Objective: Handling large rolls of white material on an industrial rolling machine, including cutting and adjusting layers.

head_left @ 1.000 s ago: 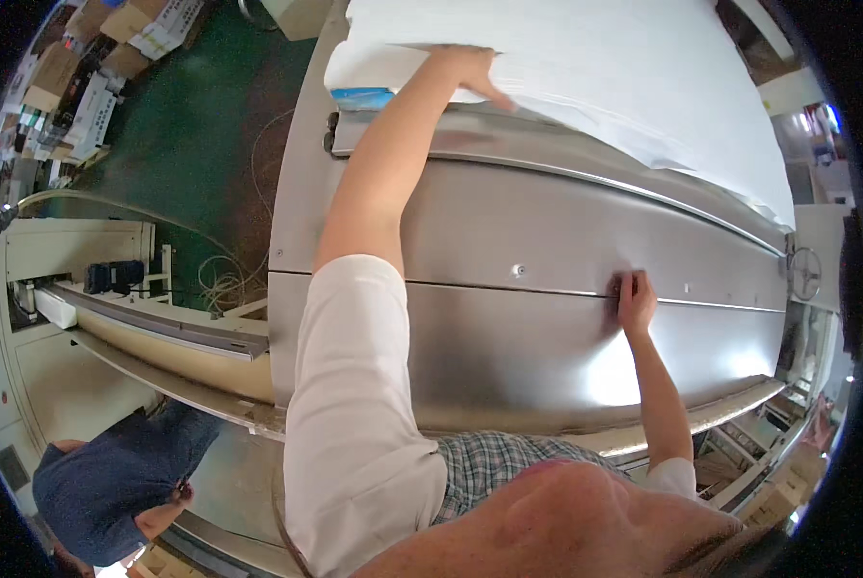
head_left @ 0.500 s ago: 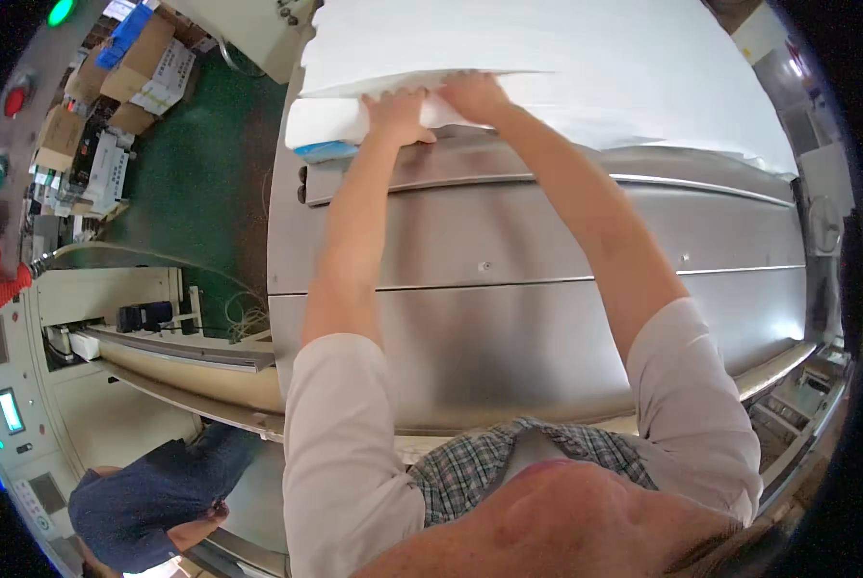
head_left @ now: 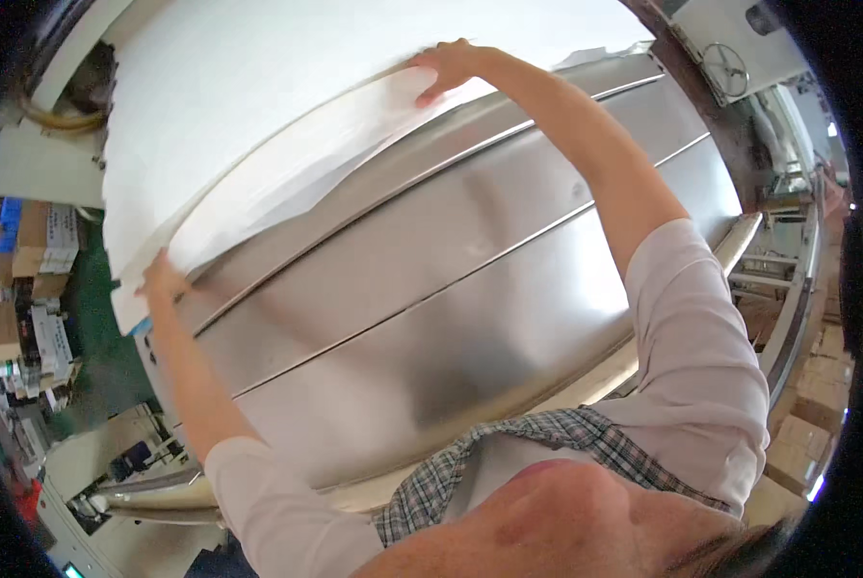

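Observation:
A broad stack of thin white sheets (head_left: 258,87) covers the far side of the metal table. Its near edge is lifted into a long, curved band between my hands. At the right end of this band, my right hand (head_left: 451,67) holds the edge, fingers behind it and thumb in front, spread apart. Far to the left, near the stack's left corner, my left hand (head_left: 165,279) grasps the other end; its fingers are partly blurred. A bit of blue (head_left: 142,328) shows under the sheets beside the left hand.
The bare metal table (head_left: 431,308) has a raised metal bar (head_left: 354,217) along the stack's front and a padded front edge (head_left: 624,361). Cardboard boxes (head_left: 41,246) stand on the left. A machine with a handwheel (head_left: 725,69) is at the far right.
My hands have moved from close together to far apart along the sheets' near edge, the left towards the left corner. The edge is now lifted in a band. My view has turned right.

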A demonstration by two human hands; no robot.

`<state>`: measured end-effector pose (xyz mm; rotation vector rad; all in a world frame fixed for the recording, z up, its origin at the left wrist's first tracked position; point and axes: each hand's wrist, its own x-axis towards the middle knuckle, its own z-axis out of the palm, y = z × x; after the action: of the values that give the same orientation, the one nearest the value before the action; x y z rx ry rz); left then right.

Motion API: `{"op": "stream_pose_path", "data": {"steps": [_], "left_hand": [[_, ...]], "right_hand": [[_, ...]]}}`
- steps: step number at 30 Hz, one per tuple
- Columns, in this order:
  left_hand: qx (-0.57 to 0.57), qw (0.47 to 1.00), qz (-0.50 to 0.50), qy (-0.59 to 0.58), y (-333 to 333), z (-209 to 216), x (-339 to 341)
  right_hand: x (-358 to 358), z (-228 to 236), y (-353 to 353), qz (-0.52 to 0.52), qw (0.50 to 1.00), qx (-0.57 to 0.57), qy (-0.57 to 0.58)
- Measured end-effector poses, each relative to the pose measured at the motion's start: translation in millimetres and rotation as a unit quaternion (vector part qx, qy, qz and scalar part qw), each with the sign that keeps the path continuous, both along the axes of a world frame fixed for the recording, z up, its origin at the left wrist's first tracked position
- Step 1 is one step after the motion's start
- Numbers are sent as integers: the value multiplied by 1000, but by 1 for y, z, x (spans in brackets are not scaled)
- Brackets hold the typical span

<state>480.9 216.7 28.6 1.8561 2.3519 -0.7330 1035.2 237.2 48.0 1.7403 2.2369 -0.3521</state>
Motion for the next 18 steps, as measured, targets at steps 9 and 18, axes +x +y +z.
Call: {"op": "stream_pose_path", "data": {"steps": [9, 18], "left_hand": [[27, 999, -25, 20, 1, -9, -46], [25, 975, -139, -173, 14, -19, -86]], "right_hand": [[255, 29, 16, -53, 979, -78, -183], [391, -4, 12, -232, 947, 2, -222]]}}
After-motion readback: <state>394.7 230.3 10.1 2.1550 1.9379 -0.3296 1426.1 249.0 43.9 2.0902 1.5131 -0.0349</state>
